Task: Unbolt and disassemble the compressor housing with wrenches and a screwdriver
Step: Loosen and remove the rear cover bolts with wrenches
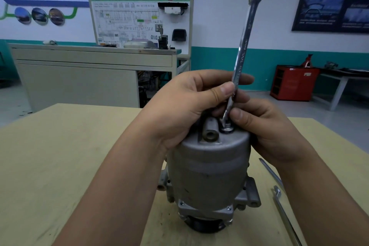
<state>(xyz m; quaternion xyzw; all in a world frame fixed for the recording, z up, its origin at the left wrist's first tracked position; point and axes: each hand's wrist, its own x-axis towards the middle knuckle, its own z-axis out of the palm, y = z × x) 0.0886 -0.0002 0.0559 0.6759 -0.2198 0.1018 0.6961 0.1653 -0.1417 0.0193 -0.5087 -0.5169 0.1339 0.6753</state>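
A grey metal compressor (209,168) stands upright on the wooden table (60,156). A long silver combination wrench (244,40) stands nearly vertical, its lower end on a bolt (226,128) on top of the housing and its open jaw up high. My left hand (185,106) wraps over the compressor's top and pinches the wrench shaft with thumb and fingers. Beside the bolt, my right hand (265,130) holds the wrench's lower end with its fingertips. A short tube port (210,133) sticks out just left of the bolt.
Two slim metal tools (283,211) lie on the table right of the compressor, partly under my right forearm. Beyond the table stand a beige cabinet (79,74) with a wiring display board and a red tool cart (293,83) at the right.
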